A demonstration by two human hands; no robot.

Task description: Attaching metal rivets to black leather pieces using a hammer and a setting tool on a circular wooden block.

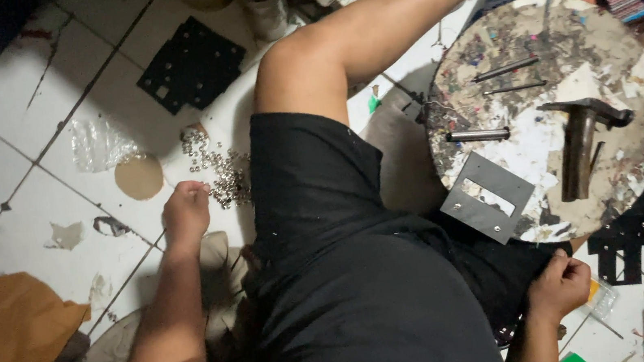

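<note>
Left hand (pixel 185 212) pinches closed into a heap of small metal rivets (pixel 216 169); right hand (pixel 558 287) rests fisted, seemingly empty. Loose rivets could scatter across tiles.

A loose heap of small silvery metal rivets (pixel 218 171) was spread on the white tiled floor, just left of the bent knee, with pieces scattered along its edges and its near edge at the left hand's fingertips. The shape of single pieces could not be made out.
</note>
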